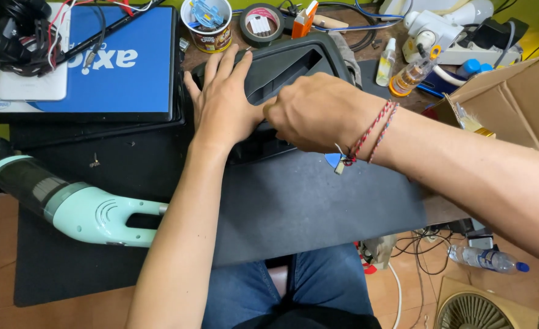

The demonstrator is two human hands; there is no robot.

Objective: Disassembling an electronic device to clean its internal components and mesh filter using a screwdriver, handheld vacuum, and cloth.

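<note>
**Two hands on a black plastic housing at the middle of the tabletop**

A black plastic housing [294, 64] lies in the upper middle of the frame, on a dark matte mat [318, 207] that covers the tabletop. The housing is smooth, hard-looking, with rounded corners and a long slanted recess in its top face. Its long axis runs on a diagonal, from the lower left near the hands up toward the upper right of the frame.

The left hand [223, 103] lies flat on the housing's left end, palm down, fingers spread and stretched toward the top of the frame; it presses rather than grips. The right hand [315, 113] reaches in from the right, curled tight over the housing's near edge, fingertips tucked under and hidden, so whether it pinches anything small cannot be told. A braided red and white string bracelet [373, 131] circles the right wrist.

In the lower left lies a mint-green handheld vacuum [80, 207], glossy, with a ribbed dark barrel pointing to the upper left. A flat blue box [120, 73] sits in the upper left. A round paper cup [207, 24] and a roll of dark tape [261, 23] stand at the top edge, and an open cardboard box [513, 103] fills the right side
</note>
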